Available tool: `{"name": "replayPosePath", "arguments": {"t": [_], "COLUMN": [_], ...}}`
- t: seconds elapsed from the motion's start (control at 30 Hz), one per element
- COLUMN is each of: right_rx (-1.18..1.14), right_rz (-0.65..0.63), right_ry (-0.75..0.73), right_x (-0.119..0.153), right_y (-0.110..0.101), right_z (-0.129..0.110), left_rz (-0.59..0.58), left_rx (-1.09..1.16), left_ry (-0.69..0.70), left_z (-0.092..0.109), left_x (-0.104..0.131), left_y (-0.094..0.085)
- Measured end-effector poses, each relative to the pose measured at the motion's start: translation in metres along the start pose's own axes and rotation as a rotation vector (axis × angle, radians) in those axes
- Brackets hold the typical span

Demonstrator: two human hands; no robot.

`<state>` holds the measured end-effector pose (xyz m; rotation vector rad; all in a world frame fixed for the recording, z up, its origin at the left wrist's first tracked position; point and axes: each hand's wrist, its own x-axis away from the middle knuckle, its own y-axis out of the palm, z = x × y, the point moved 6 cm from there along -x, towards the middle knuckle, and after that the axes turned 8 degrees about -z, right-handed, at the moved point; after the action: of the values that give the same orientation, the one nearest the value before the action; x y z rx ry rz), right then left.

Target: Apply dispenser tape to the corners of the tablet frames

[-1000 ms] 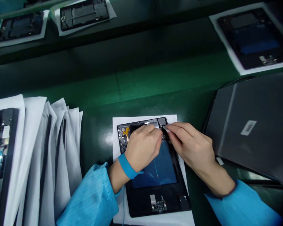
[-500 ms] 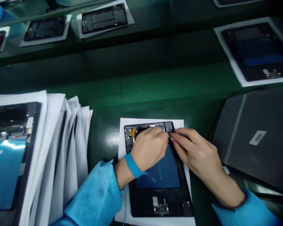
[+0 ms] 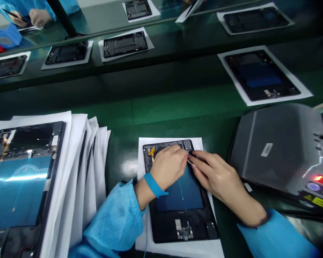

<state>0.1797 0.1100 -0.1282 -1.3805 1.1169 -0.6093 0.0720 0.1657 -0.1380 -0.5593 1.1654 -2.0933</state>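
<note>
A papered stack stands on the green desk at eight o'clock; a co-worker's hands are at ten, other tablets on the ledge across twelve. The tablet lies on a white sheet near half past five; a grey machine sits at three. The left hand, from seven, bunches its fingers narrow by the tablet's one o'clock corner. The right hand, from four, narrows just beside it; what either grip holds, I cannot tell.

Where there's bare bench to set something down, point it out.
Bare green bench lies beyond the white sheet under the tablet, and between sheet and paper stack. Crowded: the tablet, left hand and right hand over it.
</note>
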Motion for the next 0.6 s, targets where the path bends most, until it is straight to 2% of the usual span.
{"name": "replayPosePath", "arguments": {"t": [0.27, 0.6], "right_rx": [-0.102, -0.186], "right_rz": [0.006, -0.002], "right_ry": [-0.041, 0.014], "right_x": [0.0025, 0.0005], "right_y": [0.0005, 0.0022], "right_z": [0.0010, 0.0049], "left_rz": [0.011, -0.005], "left_rx": [0.000, 0.012], "left_ry": [0.010, 0.001], "left_z": [0.0004, -0.0016], "left_x": [0.0003, -0.0011], "left_y": [0.0003, 0.0008]}}
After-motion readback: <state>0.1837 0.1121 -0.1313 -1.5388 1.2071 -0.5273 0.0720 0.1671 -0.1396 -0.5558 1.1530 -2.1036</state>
